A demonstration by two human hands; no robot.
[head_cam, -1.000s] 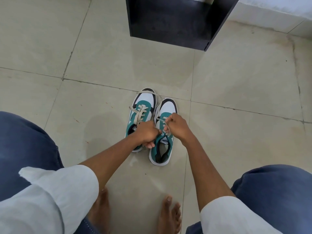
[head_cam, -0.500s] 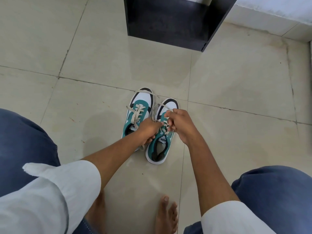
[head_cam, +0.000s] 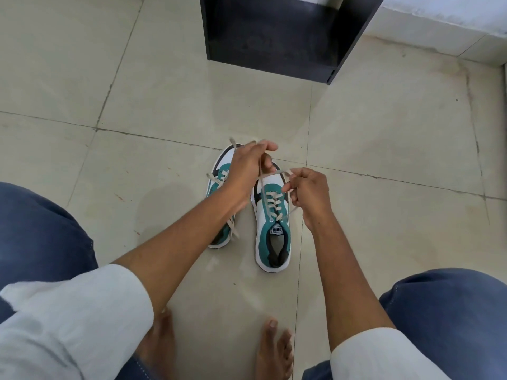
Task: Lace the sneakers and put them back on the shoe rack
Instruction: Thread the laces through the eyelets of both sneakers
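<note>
Pulling both lace ends [head_cam: 260, 185] taut to snug the crossings, the left hand [head_cam: 248, 167] and right hand [head_cam: 308, 192] each pinched one above the right-side sneaker [head_cam: 273, 223]; shoe rack [head_cam: 274, 37] waited at twelve o'clock.

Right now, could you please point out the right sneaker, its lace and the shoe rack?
right sneaker [head_cam: 270, 231]: head view, on the teal collar beside the tongue.
lace [head_cam: 274, 202]: head view, on the crossed rows over the tongue.
shoe rack [head_cam: 270, 37]: head view, on its dark shelf board.
</note>
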